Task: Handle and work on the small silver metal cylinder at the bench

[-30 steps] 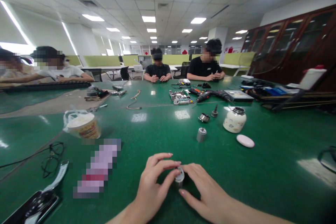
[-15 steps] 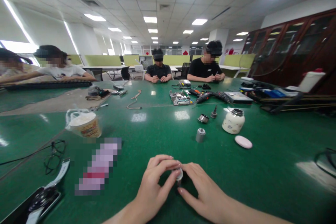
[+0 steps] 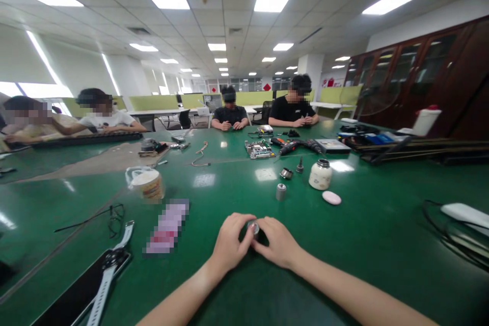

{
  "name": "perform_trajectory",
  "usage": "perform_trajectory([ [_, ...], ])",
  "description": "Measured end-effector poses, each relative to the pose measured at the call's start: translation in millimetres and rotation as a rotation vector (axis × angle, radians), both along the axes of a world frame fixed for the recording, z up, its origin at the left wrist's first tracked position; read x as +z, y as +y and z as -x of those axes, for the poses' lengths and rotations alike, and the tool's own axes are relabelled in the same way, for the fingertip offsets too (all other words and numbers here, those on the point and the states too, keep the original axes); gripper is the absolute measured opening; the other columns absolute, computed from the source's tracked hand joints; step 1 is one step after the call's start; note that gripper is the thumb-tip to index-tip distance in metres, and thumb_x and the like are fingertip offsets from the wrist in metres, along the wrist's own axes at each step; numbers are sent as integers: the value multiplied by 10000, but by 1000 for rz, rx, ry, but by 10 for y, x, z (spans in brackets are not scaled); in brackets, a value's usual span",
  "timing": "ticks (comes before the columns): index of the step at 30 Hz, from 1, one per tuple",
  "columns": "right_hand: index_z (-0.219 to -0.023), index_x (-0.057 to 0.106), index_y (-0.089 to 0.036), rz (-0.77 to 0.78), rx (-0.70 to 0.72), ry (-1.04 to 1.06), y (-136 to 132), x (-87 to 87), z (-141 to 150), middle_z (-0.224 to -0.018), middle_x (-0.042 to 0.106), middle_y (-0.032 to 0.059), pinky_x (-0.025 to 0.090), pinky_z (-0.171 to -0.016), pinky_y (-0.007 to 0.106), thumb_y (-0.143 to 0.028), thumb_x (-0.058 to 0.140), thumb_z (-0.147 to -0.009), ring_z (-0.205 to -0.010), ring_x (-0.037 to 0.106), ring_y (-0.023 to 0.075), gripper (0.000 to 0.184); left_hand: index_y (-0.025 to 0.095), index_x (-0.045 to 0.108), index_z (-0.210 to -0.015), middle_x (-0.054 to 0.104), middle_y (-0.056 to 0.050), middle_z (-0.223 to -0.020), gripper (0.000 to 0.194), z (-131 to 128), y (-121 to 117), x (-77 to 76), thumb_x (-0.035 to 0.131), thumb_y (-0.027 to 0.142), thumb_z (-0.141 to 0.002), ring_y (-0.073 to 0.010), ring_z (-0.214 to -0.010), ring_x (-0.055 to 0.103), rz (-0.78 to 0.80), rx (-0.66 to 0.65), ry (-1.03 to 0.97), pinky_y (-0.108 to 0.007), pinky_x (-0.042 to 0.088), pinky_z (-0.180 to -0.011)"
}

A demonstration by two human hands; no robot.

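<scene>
Both hands meet over the green table (image 3: 225, 290), close in front of me. My left hand (image 3: 231, 238) curls around a small silver cylinder (image 3: 252, 226), with its thumb pressed over the near side. My right hand (image 3: 278, 242) grips the same piece from the right between thumb and fingers. Only the round top shows; fingers hide most of its body. Farther out stands another silver cylinder (image 3: 281, 192), with a metal ring-shaped part (image 3: 286, 173) and a dark geared part (image 3: 300, 165) behind it.
On the right stand a cream bottle (image 3: 320, 175) and its pale lid (image 3: 331, 197). To the left lie a pixelated phone-like object (image 3: 168, 226), a watch (image 3: 110, 260), glasses (image 3: 116, 219) and a paper tub (image 3: 148, 183). A circuit board (image 3: 260, 149) and power drills (image 3: 292, 145) lie beyond.
The view has tilted up and shifted, so the table things appear displaced. My right thumb has closed in on the silver cylinder, and both hands now sit tighter around it.
</scene>
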State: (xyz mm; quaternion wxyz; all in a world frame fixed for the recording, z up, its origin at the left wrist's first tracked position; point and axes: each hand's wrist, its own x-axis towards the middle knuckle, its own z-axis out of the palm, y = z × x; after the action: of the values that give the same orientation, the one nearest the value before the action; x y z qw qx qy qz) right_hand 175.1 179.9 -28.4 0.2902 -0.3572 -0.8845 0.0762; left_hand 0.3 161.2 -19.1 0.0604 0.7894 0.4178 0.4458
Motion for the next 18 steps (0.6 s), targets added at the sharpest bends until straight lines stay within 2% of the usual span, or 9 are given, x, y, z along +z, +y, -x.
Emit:
perform_trajectory([
  [3, -1019, 591, -148, -30, -30, -30, -18, 21, 1, -932, 648, 82, 429, -810, 343, -385, 534, -879, -881, 574, 207, 280, 197, 632, -1079, 690, -68, -938, 255, -18, -8, 14, 510, 279, -870, -186, -874, 634, 40, 65, -73, -335, 502, -817],
  [7, -995, 607, -126, -43, -152, -122, -135, 63, 14, -932, 659, 113, 410, -803, 330, -488, 471, -904, -889, 590, 222, 397, 201, 652, -1054, 706, -38, -844, 267, -89, -136, 1, 537, 346, -861, -171, -782, 651, 150, 119, -156, -284, 504, -753],
  [10, -976, 612, -130, -52, -251, -155, -359, 81, 29, -928, 669, 114, 398, -789, 319, -495, 441, -914, -869, 602, 219, 408, 202, 668, -1034, 714, -36, -835, 291, -157, -365, -29, 527, 394, -868, -165, -735, 649, 187, 148, -210, -271, 500, -717],
  [14, -957, 608, -137, -95, -270, -164, -772, 70, 50, -933, 678, 113, 388, -778, 322, -528, 439, -896, -869, 610, 227, 431, 195, 702, -975, 718, -46, -904, 290, -208, -733, -68, 552, 408, -849, -165, -756, 644, 163, 134, -227, -269, 495, -721],
  [18, -946, 608, -142, -91, -282, -161, -1153, 91, 57, -935, 678, 113, 384, -777, 328, -526, 479, -867, -883, 609, 240, 413, 172, 712, -928, 719, -44, -824, 306, -267, -1079, -86, 586, 427, -815, -168, -729, 650, 211, 149, -346, -262, 500, -694],
])
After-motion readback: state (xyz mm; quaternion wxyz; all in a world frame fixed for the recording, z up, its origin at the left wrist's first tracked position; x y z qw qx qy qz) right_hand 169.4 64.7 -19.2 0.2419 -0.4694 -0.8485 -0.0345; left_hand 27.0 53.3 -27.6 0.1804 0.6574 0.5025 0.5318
